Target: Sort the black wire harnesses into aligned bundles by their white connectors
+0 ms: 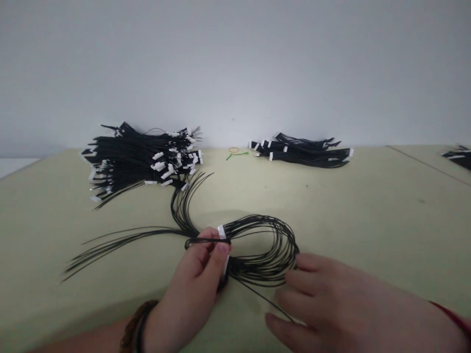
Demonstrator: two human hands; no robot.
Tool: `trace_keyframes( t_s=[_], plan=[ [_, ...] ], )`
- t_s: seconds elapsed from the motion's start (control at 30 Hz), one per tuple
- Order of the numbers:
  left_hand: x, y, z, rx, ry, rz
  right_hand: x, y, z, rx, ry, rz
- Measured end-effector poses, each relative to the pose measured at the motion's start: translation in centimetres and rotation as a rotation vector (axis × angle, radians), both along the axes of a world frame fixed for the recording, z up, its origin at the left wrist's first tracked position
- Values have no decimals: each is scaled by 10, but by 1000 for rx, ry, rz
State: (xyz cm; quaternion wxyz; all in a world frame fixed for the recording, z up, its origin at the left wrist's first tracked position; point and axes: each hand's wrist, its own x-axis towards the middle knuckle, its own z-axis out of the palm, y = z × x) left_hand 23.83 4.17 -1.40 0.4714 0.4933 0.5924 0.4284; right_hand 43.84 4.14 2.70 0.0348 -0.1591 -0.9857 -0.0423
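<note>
My left hand (pixel 200 274) is closed on a bundle of thin black wires with white connectors. The wires bend round in a wide loop (pixel 283 235) on the right of the hand, and loose ends (pixel 128 237) fan out to the left and up. One white connector (pixel 221 232) shows above the thumb; another lies below it, partly covered. Slightly blurred, my right hand (pixel 324 299) is at the loop's right end, its thumb and fingers apart. Fingertips touch or nearly touch the loop. A single wire (pixel 263 296) runs from the bundle into the gap behind the thumb.
A large pile of black wire bundles with white connectors (pixel 140 152) lies at the back left. A smaller pile (pixel 305 151) lies back right, and part of another (pixel 459 156) at the right edge. Between them are a rubber band (pixel 233 150) and a green strip (pixel 237 155).
</note>
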Motion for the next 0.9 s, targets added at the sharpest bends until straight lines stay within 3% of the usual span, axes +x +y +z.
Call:
trace_keyframes(
  t_s=[0.1,0.2,0.27,0.37,0.43,0.47,0.53,0.6,0.67,0.73,0.8,0.9],
  plan=[
    [1,0,-1,-31,-28,18,4,17,-12,-333,124,106],
    [0,0,-3,-35,-47,-33,20,42,-24,-763,556,66],
    [0,0,-5,3,-33,-70,30,57,-27,-850,853,-8],
    [-1,-2,-7,109,39,-106,36,64,-15,-848,1227,-101],
    [-2,-5,-9,185,109,-127,33,56,0,-974,1396,-177],
    [-2,-6,-9,222,143,-141,30,48,8,-1151,1503,-250],
    [-2,-10,-10,291,204,-180,21,28,20,-1495,1374,-342],
    [-3,-13,-10,347,241,-242,11,9,22,-1658,1000,-437],
    [-5,-16,-9,388,245,-339,2,-4,17,-1398,720,-557],
    [-7,-19,-8,421,243,-433,-3,-12,8,-872,591,-607],
    [-10,-21,-8,417,257,-487,-5,-15,-1,-432,515,-550],
    [-13,-23,-8,370,281,-517,-3,-17,-6,-202,437,-444]
  ],
)
